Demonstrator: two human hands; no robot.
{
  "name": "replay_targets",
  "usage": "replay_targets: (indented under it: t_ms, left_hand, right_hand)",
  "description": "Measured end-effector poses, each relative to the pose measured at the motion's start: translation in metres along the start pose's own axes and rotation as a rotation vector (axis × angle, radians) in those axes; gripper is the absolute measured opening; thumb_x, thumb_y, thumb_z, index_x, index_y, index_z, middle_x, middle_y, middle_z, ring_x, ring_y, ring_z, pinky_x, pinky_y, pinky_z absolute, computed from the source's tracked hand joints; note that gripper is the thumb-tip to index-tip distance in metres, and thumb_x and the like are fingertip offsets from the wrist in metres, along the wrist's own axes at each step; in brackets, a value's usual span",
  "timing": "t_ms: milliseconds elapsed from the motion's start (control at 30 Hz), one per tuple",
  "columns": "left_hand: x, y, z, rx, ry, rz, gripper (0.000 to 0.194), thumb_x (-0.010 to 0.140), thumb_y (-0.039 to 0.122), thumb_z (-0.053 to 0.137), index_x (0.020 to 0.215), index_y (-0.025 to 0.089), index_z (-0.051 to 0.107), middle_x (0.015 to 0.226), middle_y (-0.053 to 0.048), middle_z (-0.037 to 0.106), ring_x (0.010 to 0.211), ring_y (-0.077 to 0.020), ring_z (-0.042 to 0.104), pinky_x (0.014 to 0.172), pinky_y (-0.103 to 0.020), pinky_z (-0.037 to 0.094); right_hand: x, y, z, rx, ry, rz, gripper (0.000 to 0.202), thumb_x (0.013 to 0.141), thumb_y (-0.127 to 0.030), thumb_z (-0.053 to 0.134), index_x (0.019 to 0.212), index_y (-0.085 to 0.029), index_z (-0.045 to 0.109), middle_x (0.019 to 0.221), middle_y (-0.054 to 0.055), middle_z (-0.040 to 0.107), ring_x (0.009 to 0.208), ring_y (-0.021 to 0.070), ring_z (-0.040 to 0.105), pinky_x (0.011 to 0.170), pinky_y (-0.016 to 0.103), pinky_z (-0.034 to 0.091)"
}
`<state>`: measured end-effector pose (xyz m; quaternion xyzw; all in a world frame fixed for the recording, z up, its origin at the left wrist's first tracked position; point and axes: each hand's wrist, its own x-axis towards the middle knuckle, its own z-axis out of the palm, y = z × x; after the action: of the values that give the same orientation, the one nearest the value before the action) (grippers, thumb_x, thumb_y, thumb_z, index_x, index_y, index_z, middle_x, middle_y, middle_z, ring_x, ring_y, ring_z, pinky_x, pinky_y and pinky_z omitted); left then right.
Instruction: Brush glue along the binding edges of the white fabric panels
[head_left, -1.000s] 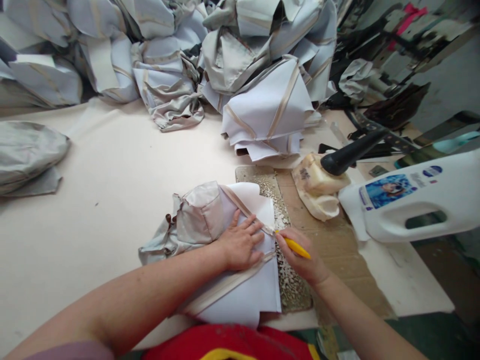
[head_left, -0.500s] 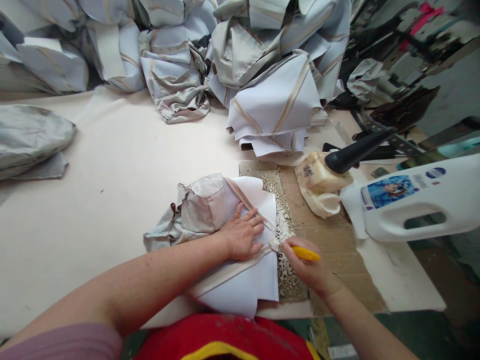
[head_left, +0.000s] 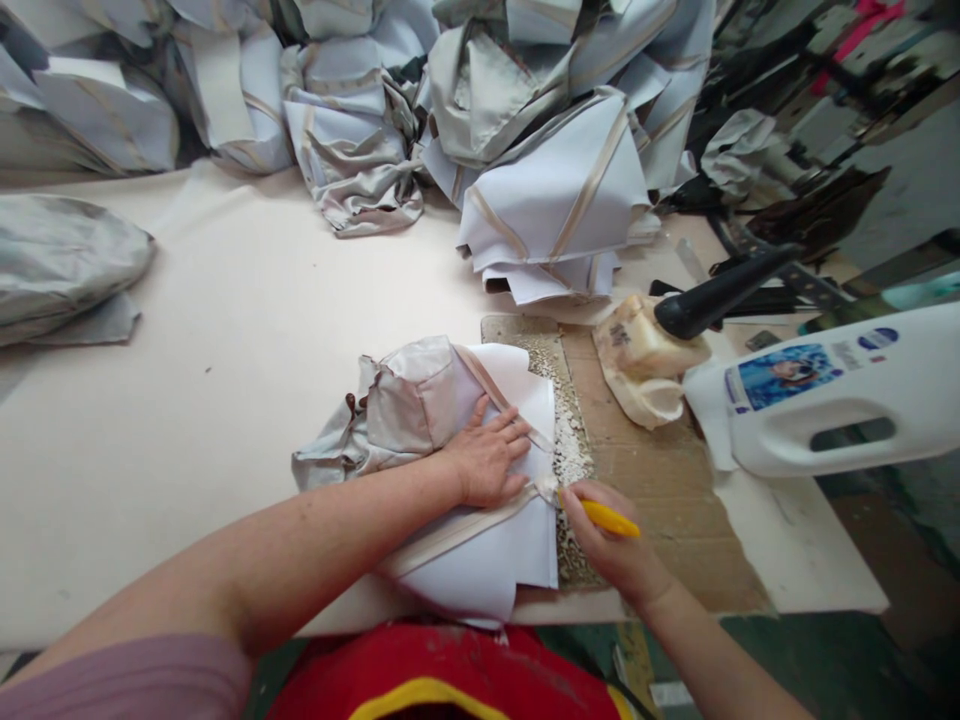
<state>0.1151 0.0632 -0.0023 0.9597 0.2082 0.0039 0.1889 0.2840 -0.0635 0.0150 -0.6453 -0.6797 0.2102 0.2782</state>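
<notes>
A white fabric piece with beige tape strips and a crumpled grey lining lies near the table's front edge. My left hand rests flat on it, fingers spread, between two of the strips. In my right hand is a brush with a yellow handle. Its pale, coated bristles touch the piece's right edge, at the end of the lower strip. Under that edge lies a narrow board crusted with white, dried-looking residue.
Right of the board, a cut-open plastic container with a black handle stands on cardboard. A white jug lies beyond it. Similar fabric pieces are heaped along the back; a grey one lies at left.
The brush tip has shifted very slightly at the edge of the fabric piece. My left hand stays flat in place; the whole view has moved a little.
</notes>
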Motion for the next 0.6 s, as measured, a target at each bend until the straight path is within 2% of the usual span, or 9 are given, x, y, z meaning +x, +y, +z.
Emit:
replay_targets:
  t_ms: [100,233,300,433,533,600]
  left_hand:
    - [0.000,0.000,0.000,-0.010,0.006,0.002,0.045,0.082,0.048,0.042,0.115,0.020,0.051,0.135,-0.006,0.043,0.131,-0.0265,0.024,0.107,-0.051,-0.003]
    - [0.000,0.001,-0.001,-0.007,0.009,-0.003,0.043,0.082,0.047,0.041,0.114,0.021,0.051,0.134,-0.006,0.044,0.131,-0.0257,0.024,0.107,-0.050,-0.003]
    - [0.000,0.001,-0.001,-0.002,0.007,-0.005,0.043,0.082,0.047,0.041,0.115,0.020,0.051,0.134,-0.006,0.044,0.131,-0.0256,0.024,0.107,-0.051,-0.004]
    - [0.000,0.000,0.000,-0.005,0.003,0.003,0.044,0.082,0.047,0.042,0.114,0.019,0.052,0.135,-0.005,0.043,0.130,-0.0260,0.025,0.107,-0.051,-0.004]
    - [0.000,-0.001,0.001,-0.013,-0.003,0.007,0.044,0.082,0.047,0.043,0.114,0.019,0.052,0.135,-0.005,0.043,0.130,-0.0261,0.025,0.107,-0.050,-0.004]
    - [0.000,0.000,0.000,-0.009,-0.004,0.003,0.044,0.081,0.047,0.043,0.114,0.020,0.053,0.135,-0.005,0.043,0.131,-0.0263,0.025,0.107,-0.050,-0.004]
  right_hand:
    - [-0.002,-0.006,-0.005,0.001,0.003,0.025,0.023,0.088,-0.025,0.044,0.067,-0.019,0.051,0.060,0.000,0.053,0.057,0.0136,0.051,0.057,0.026,0.038]
    - [0.021,0.002,-0.005,0.005,0.160,0.102,0.022,0.087,-0.030,0.043,0.071,-0.019,0.053,0.062,0.001,0.056,0.060,0.0151,0.053,0.058,0.026,0.040]
    - [0.024,0.004,-0.001,0.008,0.145,0.094,0.023,0.088,-0.030,0.042,0.071,-0.019,0.053,0.063,0.001,0.056,0.061,0.0152,0.053,0.059,0.026,0.040]
    - [0.003,-0.008,0.000,0.014,-0.004,0.086,0.026,0.088,-0.029,0.041,0.065,-0.020,0.051,0.060,0.000,0.055,0.058,0.0145,0.053,0.058,0.026,0.040]
    - [-0.010,-0.013,-0.004,0.041,0.016,0.121,0.025,0.087,-0.030,0.043,0.067,-0.020,0.054,0.061,0.000,0.056,0.057,0.0145,0.053,0.056,0.026,0.040]
    - [-0.010,-0.008,-0.004,0.074,0.067,0.133,0.024,0.087,-0.031,0.044,0.070,-0.019,0.055,0.063,0.001,0.057,0.059,0.0151,0.055,0.058,0.026,0.042]
